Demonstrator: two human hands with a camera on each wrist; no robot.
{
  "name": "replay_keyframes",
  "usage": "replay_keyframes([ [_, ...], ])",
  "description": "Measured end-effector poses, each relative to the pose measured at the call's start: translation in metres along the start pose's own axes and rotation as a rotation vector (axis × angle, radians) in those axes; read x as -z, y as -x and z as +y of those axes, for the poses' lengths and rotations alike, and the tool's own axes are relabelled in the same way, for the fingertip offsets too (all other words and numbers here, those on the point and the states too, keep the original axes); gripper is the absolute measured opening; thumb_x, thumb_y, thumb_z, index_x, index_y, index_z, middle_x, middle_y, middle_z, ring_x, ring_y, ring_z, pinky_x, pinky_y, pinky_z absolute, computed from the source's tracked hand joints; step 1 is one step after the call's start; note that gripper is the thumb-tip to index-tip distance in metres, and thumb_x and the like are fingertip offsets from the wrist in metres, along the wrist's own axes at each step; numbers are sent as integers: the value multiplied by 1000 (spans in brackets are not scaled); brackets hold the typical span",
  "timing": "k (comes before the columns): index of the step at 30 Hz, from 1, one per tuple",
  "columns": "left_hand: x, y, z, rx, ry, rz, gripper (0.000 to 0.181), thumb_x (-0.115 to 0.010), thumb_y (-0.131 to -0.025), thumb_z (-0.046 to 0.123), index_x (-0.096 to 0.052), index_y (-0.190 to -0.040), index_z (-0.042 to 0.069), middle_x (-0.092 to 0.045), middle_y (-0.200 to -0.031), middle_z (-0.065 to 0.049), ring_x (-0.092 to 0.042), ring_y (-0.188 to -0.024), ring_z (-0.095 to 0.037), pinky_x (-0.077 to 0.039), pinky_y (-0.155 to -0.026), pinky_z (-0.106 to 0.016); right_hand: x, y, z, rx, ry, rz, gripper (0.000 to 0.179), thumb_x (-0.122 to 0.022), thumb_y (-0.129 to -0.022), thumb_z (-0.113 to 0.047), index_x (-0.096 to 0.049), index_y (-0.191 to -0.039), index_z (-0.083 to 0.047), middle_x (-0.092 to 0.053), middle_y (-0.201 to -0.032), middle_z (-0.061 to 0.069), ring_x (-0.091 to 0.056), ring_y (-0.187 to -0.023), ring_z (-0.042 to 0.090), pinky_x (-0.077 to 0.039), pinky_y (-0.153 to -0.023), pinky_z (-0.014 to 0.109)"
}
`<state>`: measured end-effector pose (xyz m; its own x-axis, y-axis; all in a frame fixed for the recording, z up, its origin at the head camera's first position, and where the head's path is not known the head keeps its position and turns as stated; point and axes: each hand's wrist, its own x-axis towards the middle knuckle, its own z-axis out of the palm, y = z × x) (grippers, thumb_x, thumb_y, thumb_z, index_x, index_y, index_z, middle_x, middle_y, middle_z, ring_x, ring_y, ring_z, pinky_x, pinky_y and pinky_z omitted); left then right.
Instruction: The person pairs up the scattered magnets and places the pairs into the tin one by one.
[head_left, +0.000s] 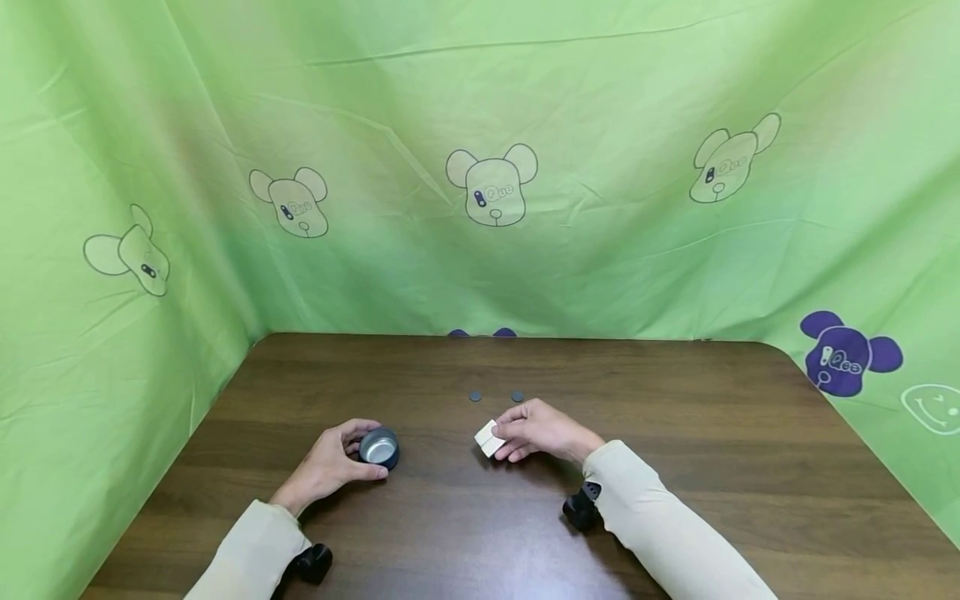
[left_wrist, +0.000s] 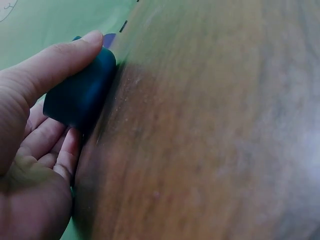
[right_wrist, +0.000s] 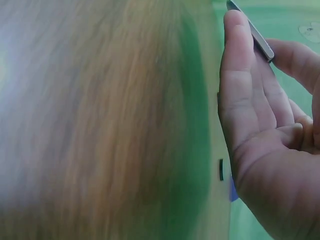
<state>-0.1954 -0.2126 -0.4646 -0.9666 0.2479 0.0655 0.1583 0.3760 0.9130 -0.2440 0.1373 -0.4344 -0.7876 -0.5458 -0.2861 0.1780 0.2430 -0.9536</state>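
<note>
Our left hand [head_left: 330, 462] curls round the small tin [head_left: 378, 447] at eight o'clock; our right hand [head_left: 542, 431] pinches a thin, stiff, light card [head_left: 490, 438] by its edges, centre.

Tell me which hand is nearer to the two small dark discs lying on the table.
Right. The right hand, pinching a small white card, lies just below the two discs. The left hand, gripping the dark round tin, sits farther off to their left.
</note>
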Motion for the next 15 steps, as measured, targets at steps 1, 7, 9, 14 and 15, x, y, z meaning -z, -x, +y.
replay_keyframes([
  [1, 0, 0, 0, 2, 2, 0, 64, -90, -70, 3, -60, -126, -6, -66, -119, -17, -64, -105, -27, -52, -86, -25, -1, -1, -1, 1, -14, -1, 30, -58, -98, -3, -58, -118, 19, -72, -92, 16, -72, -77, 18, -58, -66, 26],
  [7, 0, 0, 2, 9, 20, -5, 65, -90, -70, 2, -60, -127, -7, -66, -120, -18, -64, -109, -29, -51, -88, -26, -7, -5, -4, 11, -66, -3, 33, -57, -98, -2, -55, -121, 20, -71, -95, 18, -73, -81, 20, -60, -72, 30],
  [9, 0, 0, 2, 8, 19, -7, 65, -90, -70, 3, -60, -127, -7, -66, -120, -18, -63, -110, -30, -51, -89, -26, -10, -6, -5, 10, -85, 1, 33, -57, -97, -2, -54, -122, 20, -71, -95, 19, -73, -82, 21, -60, -73, 31],
  [14, 1, 1, 2, -1, 14, -16, 65, -90, -71, 3, -59, -127, -8, -65, -120, -20, -63, -109, -31, -51, -89, -25, -17, -9, -11, 17, -115, 12, 34, -57, -97, -3, -54, -121, 20, -71, -97, 20, -73, -83, 22, -59, -75, 31],
  [15, 2, 1, 2, -1, 15, -18, 65, -90, -71, 3, -59, -127, -8, -65, -120, -20, -63, -109, -31, -51, -88, -25, -18, -9, -12, 20, -121, 15, 34, -57, -97, -3, -55, -121, 20, -71, -98, 20, -73, -83, 22, -59, -75, 32],
])
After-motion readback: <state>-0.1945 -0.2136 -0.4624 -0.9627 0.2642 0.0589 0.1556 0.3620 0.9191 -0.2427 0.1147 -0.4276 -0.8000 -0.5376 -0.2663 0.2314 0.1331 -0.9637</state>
